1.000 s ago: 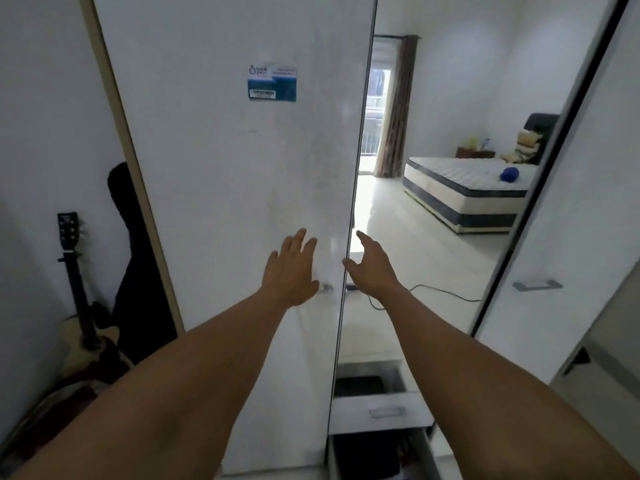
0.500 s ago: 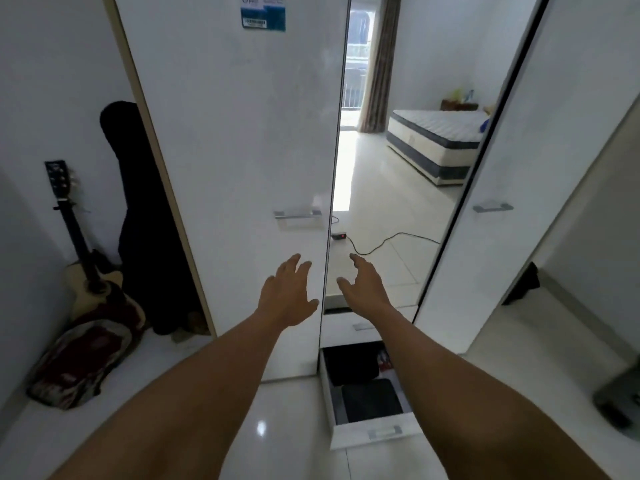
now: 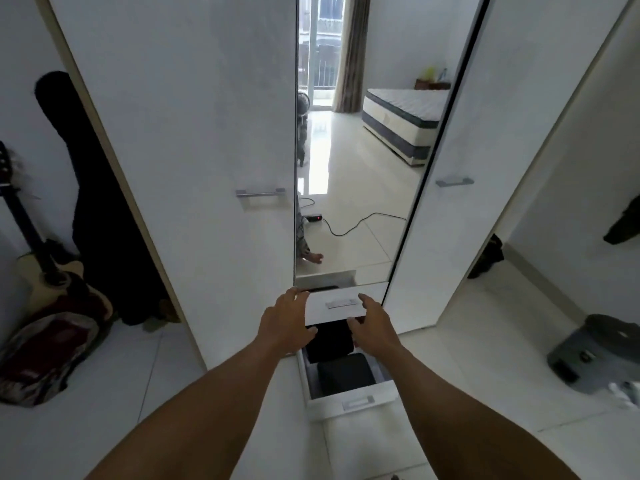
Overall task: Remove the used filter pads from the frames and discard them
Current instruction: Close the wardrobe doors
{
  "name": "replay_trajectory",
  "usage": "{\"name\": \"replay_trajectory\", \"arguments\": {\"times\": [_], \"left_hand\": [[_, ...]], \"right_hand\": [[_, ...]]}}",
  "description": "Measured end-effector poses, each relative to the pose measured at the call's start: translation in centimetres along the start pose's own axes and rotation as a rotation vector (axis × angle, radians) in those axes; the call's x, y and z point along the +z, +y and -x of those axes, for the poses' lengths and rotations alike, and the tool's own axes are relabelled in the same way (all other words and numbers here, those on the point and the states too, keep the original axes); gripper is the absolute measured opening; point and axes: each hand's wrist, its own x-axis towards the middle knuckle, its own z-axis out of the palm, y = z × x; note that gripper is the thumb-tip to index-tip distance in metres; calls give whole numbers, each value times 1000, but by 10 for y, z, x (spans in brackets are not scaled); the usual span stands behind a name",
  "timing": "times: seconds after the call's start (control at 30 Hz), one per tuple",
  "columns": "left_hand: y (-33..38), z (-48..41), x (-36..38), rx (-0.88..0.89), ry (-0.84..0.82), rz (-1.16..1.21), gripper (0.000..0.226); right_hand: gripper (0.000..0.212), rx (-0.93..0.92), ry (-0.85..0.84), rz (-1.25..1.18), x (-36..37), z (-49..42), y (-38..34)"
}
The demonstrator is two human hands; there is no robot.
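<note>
1. The left hand [image 3: 285, 323] is open, fingers spread and holding nothing. Its fingertips reach toward the top left corner of a small white upper drawer front [image 3: 341, 303]; whether they touch it cannot be told.
2. The right hand [image 3: 372, 323] is also open and holds nothing, fingers spread in front of the right end of the same drawer front.
3. Both bare forearms stretch forward from the bottom of the view.
4. Just below the hands, a lower drawer [image 3: 353, 403] is pulled out over the white floor. It holds dark flat items [image 3: 346, 374]; whether these are the filter pads cannot be told.
5. Above the drawers stands a tall narrow mirror [image 3: 353, 168], reflecting a mattress and a cable on a tiled floor.
6. A white wardrobe door [image 3: 194, 133] with a metal handle [image 3: 260, 192] stands left of the mirror, and another white door [image 3: 460, 133] stands right.
7. Far left, a guitar [image 3: 52, 278] and a black guitar case [image 3: 93, 202] lean against the wall.
8. Far right, a grey round object [image 3: 595, 351] sits on the floor.
</note>
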Motion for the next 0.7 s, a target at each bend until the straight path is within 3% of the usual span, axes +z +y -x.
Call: {"name": "replay_trajectory", "arguments": {"times": [0.23,0.47,0.7], "left_hand": [[44,-62,49,-82,-96,29,85],[98,-154,94,-191,-158,42,83],[116,-205,151,-306,-209,115,77]], "right_hand": [[64,36,-62,-26,-8,-104,122],[50,32,-183,-37,-43,-185,180],[51,108,-269,-27,-80,-215,198]]}}
